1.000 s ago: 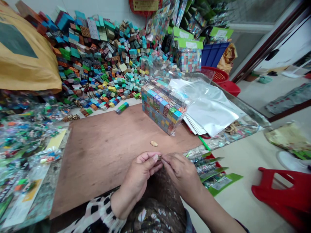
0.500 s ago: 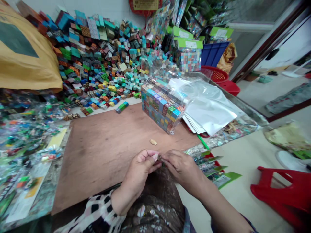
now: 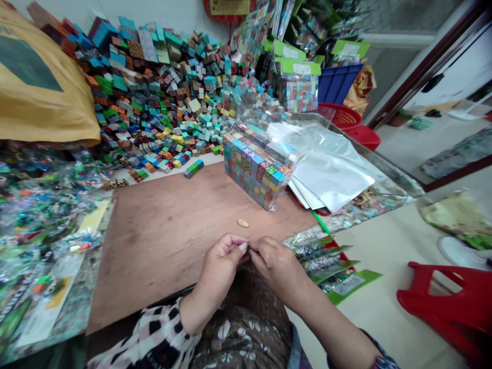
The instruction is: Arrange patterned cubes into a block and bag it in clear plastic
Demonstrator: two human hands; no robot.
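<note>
My left hand (image 3: 223,259) and my right hand (image 3: 274,259) meet fingertip to fingertip over my lap, at the front edge of a brown board (image 3: 161,225). Both are closed in a pinch. Whatever sits between the fingertips is small, dark and mostly covered, so its kind is unclear. Just beyond the fingers lies a small tan oval piece (image 3: 243,223) on the board. Farther back stands a clear bag packed with patterned cube blocks (image 3: 255,166). A short green and blue stick of blocks (image 3: 193,168) rests near the board's back edge.
A big heap of coloured blocks (image 3: 165,102) fills the back. Small bagged parts (image 3: 42,215) cover the left side. Clear plastic bags (image 3: 334,169) lie at right, above green-topped packets (image 3: 346,284). A red stool (image 3: 446,302) stands on the floor.
Both hands have shifted slightly left, the right one more, and their fingertips have come closer together. The small thing between them is now more hidden. The blocks and bags stay put.
</note>
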